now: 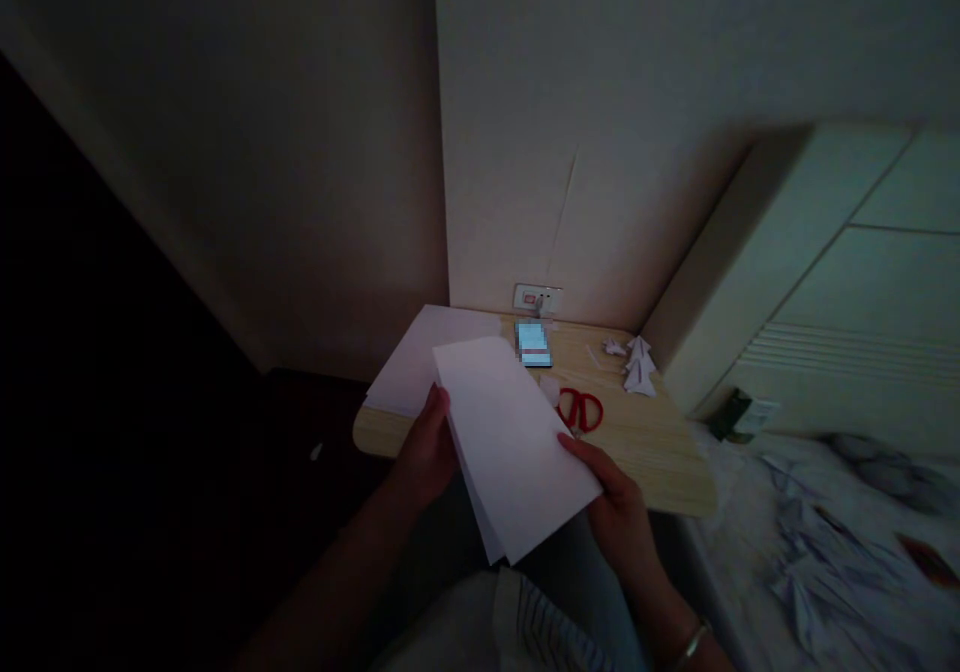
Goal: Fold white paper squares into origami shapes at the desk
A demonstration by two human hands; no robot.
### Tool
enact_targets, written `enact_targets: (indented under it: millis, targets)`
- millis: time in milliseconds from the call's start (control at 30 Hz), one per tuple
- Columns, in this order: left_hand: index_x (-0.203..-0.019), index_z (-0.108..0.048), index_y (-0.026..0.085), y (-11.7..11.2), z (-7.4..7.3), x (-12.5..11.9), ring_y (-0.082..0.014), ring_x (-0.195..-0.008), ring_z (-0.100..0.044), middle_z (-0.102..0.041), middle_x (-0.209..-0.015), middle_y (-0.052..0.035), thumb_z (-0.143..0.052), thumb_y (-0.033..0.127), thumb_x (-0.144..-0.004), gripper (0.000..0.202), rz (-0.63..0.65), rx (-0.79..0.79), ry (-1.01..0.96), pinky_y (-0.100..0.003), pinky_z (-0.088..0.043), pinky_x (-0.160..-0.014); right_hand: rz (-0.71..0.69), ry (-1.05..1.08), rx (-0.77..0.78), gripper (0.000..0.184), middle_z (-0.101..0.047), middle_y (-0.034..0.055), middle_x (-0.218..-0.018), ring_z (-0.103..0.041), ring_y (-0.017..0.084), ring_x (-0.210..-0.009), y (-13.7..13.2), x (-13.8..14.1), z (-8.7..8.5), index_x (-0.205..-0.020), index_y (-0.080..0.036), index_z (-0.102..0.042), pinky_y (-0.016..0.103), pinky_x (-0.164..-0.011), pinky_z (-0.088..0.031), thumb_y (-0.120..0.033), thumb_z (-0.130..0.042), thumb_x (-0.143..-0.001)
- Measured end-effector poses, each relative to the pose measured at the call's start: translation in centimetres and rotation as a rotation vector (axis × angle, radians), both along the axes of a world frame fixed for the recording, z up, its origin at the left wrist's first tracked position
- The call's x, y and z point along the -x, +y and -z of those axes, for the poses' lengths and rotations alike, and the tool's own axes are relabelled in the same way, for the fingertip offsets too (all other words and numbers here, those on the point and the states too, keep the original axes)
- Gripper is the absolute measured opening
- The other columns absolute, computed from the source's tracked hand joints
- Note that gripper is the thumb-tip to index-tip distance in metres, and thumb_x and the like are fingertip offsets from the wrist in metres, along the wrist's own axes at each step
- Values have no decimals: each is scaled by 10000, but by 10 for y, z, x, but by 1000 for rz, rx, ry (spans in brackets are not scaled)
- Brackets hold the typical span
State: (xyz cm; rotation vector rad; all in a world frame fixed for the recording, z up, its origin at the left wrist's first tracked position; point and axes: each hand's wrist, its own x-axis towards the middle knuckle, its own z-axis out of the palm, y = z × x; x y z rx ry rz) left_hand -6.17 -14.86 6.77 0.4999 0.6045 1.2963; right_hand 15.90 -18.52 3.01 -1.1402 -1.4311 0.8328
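A folded sheet of white paper [514,442] is held above my lap, tilted, with its two layers slightly apart along the lower left side. My left hand [429,449] grips its left edge, the thumb on top and the other fingers hidden behind. On the right edge, my right hand [616,497] pinches the sheet between thumb and fingers, most of them underneath. Just beyond the sheet lie red-handled scissors [581,410], their blades largely covered by the paper and hand.
A small wooden table [675,462] carries a stack of white paper [409,362], a lit phone [533,344] and folded paper pieces [640,367]. Behind it is a wall socket [537,299]. A bed [750,512] with patterned bedding stands at right. A white scrap [316,451] lies on the dark floor.
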Motion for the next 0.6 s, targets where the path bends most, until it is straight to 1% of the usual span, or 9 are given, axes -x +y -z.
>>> enact_targets:
  millis: [100,167,267,333,400,467,500,533,600]
  targets:
    - [-1274,-448,289,2,-1,1,-209,-935,-611,-639,-1110,-19,-610,273,-773,527,-82,-55,53,-329,-460,-804,-24,-67,-45,442,-636,48,-1157,-572,230,-1074,-3,-1,7,-1102,-310,-656,404,-934,-441,-128,-552,-713]
    - [-1288,-429,308,3,-3,2,-203,-930,-609,-635,-1105,-7,-596,225,-759,561,-117,-66,66,-317,-470,-781,-55,-70,-40,436,-627,49,-1176,-557,235,-1103,-5,-1,7,-1097,-303,-660,406,-955,-427,-133,-553,-711]
    - [-1313,-396,328,7,-5,7,-191,-929,-607,-618,-1130,-3,-566,260,-777,567,-180,-3,57,-308,-478,-773,-71,25,84,382,-649,42,-1149,-579,244,-1068,-11,2,1,-1081,-290,-669,397,-940,-438,-199,-604,-716]
    - [-1323,-386,340,12,-6,15,-184,-930,-608,-593,-1180,-13,-538,367,-806,539,-197,24,67,-306,-480,-772,3,118,237,348,-677,46,-1098,-611,255,-1001,-14,4,-4,-1060,-262,-678,381,-885,-473,-269,-644,-713]
    - [-1320,-405,317,18,-7,27,-204,-959,-604,-558,-1236,-55,-486,493,-817,539,-145,15,112,-328,-483,-777,144,211,386,324,-706,64,-1023,-635,269,-929,-16,5,-7,-1014,-214,-691,360,-799,-507,-352,-656,-722]
    - [-1316,-417,255,25,-8,39,-210,-994,-596,-529,-1274,-105,-459,517,-826,557,-143,48,150,-331,-472,-816,243,314,464,347,-722,76,-955,-651,275,-868,-15,3,-8,-982,-179,-688,338,-711,-522,-412,-656,-727]
    - [-1319,-412,240,28,-8,45,-207,-981,-601,-527,-1275,-122,-458,503,-832,555,-119,80,184,-332,-471,-815,252,379,480,354,-726,74,-935,-658,270,-834,-14,2,-8,-980,-176,-680,329,-669,-525,-424,-658,-728]
    - [-1315,-415,226,30,-8,50,-206,-967,-607,-526,-1278,-135,-453,483,-842,540,-71,106,228,-332,-474,-798,225,445,494,352,-729,70,-923,-665,264,-799,-12,0,-8,-978,-178,-674,323,-632,-525,-423,-665,-724]
    - [-1271,-465,185,34,-9,57,-212,-941,-617,-539,-1264,-159,-430,477,-855,510,60,117,306,-328,-482,-752,118,549,539,318,-735,60,-885,-673,247,-721,-8,-4,-9,-952,-185,-672,318,-580,-521,-406,-674,-723]
